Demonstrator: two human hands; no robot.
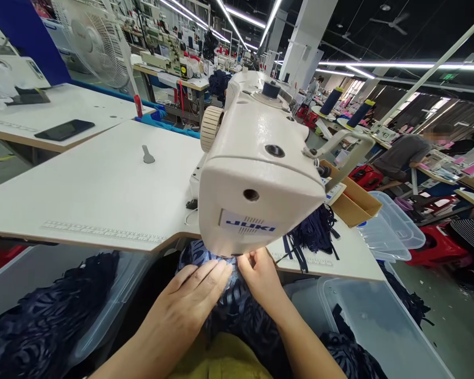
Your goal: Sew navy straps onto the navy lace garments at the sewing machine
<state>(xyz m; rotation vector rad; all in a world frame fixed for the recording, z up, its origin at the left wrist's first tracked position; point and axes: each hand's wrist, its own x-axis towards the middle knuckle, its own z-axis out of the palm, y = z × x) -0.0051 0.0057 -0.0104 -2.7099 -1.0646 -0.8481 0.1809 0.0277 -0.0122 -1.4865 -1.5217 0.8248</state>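
A white sewing machine (260, 179) stands right in front of me, its head hiding the needle area. Navy patterned fabric (231, 297) lies under the head and hangs down over my lap. My left hand (201, 289) rests flat on this fabric, fingers stretched toward the machine. Just right of it, my right hand (260, 271) has its thumb and index finger pinched together at the fabric's edge beneath the head. The fingertips are partly hidden by the machine.
Navy strips (316, 229) lie on the white table (102, 184) right of the machine, near a cardboard box (351, 202). Plastic bins with navy fabric flank my lap, including a left bin (114, 300). A phone (65, 130) and a fan (90, 42) are at left. A person (403, 152) sits far right.
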